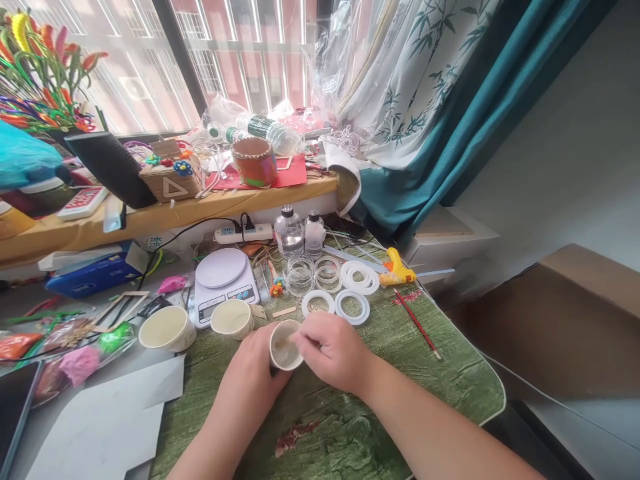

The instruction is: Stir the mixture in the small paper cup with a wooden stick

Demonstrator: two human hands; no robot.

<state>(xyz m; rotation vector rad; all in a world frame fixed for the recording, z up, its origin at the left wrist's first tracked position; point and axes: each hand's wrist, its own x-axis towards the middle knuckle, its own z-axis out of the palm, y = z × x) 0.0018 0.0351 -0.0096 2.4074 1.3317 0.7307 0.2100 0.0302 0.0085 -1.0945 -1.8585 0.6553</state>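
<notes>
My left hand is wrapped round a white paper cup, tilted a little toward me. Inside the cup is a cloudy, pale liquid. Pinched in the fingers of my right hand is a wooden stir stick, its lower end down in the cup and most of its length hidden. Two more paper cups, one nearer and one wider, stand to the left. Just beyond my hands lie white silicone ring molds and clear bangles. A loose wooden stick lies behind the cup.
A kitchen scale stands behind the cups. Two clear bottles are at the back, near a power strip. On the right lie a yellow glue gun and a red pencil. Grey paper covers the left front.
</notes>
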